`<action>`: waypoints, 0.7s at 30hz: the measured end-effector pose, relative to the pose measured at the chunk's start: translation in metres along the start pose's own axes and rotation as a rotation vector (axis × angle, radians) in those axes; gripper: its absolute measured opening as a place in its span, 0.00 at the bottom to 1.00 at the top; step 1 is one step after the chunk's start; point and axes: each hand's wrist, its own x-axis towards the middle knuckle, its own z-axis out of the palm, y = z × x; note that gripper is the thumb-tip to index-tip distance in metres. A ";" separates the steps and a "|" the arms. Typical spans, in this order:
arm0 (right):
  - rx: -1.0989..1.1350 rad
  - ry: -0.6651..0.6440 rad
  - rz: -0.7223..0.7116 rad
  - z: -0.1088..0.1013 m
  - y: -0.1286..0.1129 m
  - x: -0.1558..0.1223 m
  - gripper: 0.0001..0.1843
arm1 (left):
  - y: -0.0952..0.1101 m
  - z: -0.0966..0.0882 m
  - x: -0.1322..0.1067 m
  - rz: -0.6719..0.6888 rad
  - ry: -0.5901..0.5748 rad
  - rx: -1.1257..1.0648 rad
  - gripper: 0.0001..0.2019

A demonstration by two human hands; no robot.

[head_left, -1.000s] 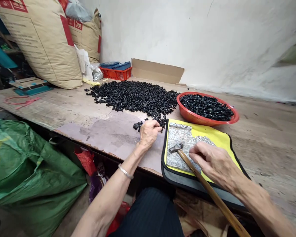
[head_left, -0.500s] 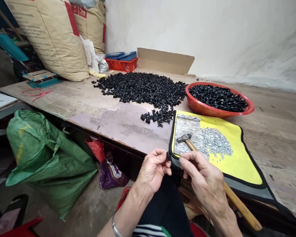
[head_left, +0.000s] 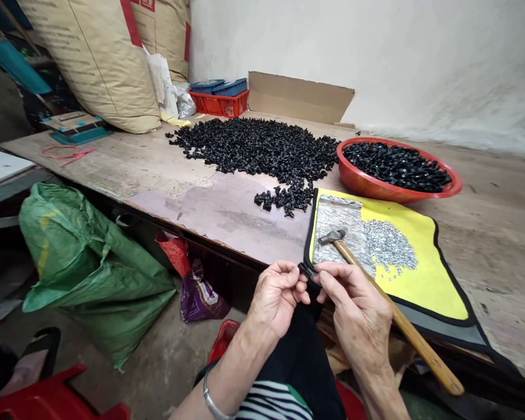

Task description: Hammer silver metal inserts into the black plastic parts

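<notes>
A small black plastic part (head_left: pixel 307 270) is pinched between the thumb and fingers of my left hand (head_left: pixel 273 300), over the table's front edge. My right hand (head_left: pixel 361 315) is closed in a pinch right beside that part, its fingertips meeting it. Whatever those fingertips hold is too small to make out. Beyond my hands, a hammer (head_left: pixel 402 321) rests with its head on a rough grey slab (head_left: pixel 340 210) and its wooden handle running out past the edge. Small shiny metal pieces (head_left: pixel 390 245) lie heaped next to the slab on a yellow mat (head_left: pixel 440 286) with black edging.
A wide pile of black plastic parts (head_left: pixel 262 149) covers the table's middle. More fill a red bowl (head_left: pixel 378 188) on the right. Behind stand a red basket (head_left: pixel 221 106) and cardboard (head_left: pixel 300 99). Large sacks (head_left: pixel 100 64) rise at left; a green sack (head_left: pixel 87 262) sits below.
My right hand has moved left, closing the gap to the black part in my left hand. The view has shifted slightly.
</notes>
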 end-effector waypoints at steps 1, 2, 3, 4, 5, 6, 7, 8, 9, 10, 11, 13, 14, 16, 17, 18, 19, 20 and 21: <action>-0.021 0.003 -0.051 0.002 0.000 -0.001 0.07 | -0.002 0.001 -0.002 0.006 0.009 -0.019 0.05; -0.049 0.010 -0.115 0.004 0.000 -0.002 0.06 | -0.004 0.003 -0.003 0.009 0.016 -0.034 0.05; -0.081 0.020 -0.176 0.006 0.001 -0.002 0.05 | -0.006 0.004 -0.005 0.007 0.021 -0.044 0.05; -0.109 0.031 -0.223 0.007 0.001 -0.002 0.05 | -0.008 0.005 -0.006 -0.002 0.024 -0.044 0.05; -0.129 0.041 -0.247 0.008 0.002 -0.002 0.05 | -0.009 0.005 -0.007 -0.013 0.024 -0.033 0.06; -0.134 0.046 -0.243 0.008 0.002 -0.002 0.05 | -0.009 0.005 -0.008 -0.019 0.022 -0.017 0.06; -0.118 0.036 -0.207 0.007 0.002 -0.001 0.05 | -0.009 0.005 -0.009 -0.016 0.011 0.005 0.06; -0.078 0.003 -0.145 0.006 0.001 0.000 0.06 | -0.008 0.004 -0.009 -0.009 -0.009 0.032 0.06; -0.018 -0.047 -0.062 0.004 0.001 0.001 0.06 | -0.006 0.003 -0.009 0.001 -0.038 0.066 0.08; 0.050 -0.103 0.029 0.002 0.001 0.002 0.07 | -0.004 0.002 -0.008 0.012 -0.065 0.104 0.09; 0.117 -0.156 0.115 -0.001 0.001 0.003 0.07 | -0.002 0.002 -0.008 0.022 -0.086 0.144 0.10; 0.219 -0.221 0.239 -0.004 0.003 0.004 0.08 | 0.001 0.001 -0.008 0.027 -0.095 0.215 0.09; 0.257 -0.228 0.273 -0.005 0.006 0.004 0.08 | 0.002 0.000 -0.008 0.029 -0.083 0.236 0.09; 0.324 -0.204 0.305 -0.006 0.011 0.004 0.09 | 0.002 0.000 -0.008 0.041 -0.048 0.250 0.11; 0.342 -0.181 0.303 -0.007 0.013 0.003 0.08 | 0.001 -0.001 -0.008 0.050 -0.031 0.249 0.11; 0.343 -0.157 0.290 -0.007 0.015 0.003 0.08 | 0.001 -0.001 -0.008 0.062 -0.017 0.246 0.11; 0.330 -0.142 0.267 -0.008 0.017 0.003 0.08 | 0.000 -0.001 -0.007 0.074 -0.008 0.244 0.11; 0.303 -0.141 0.236 -0.009 0.018 0.002 0.07 | -0.001 -0.001 -0.007 0.085 -0.003 0.242 0.11; 0.272 -0.148 0.199 -0.009 0.018 0.002 0.06 | -0.001 -0.001 -0.007 0.094 -0.002 0.242 0.11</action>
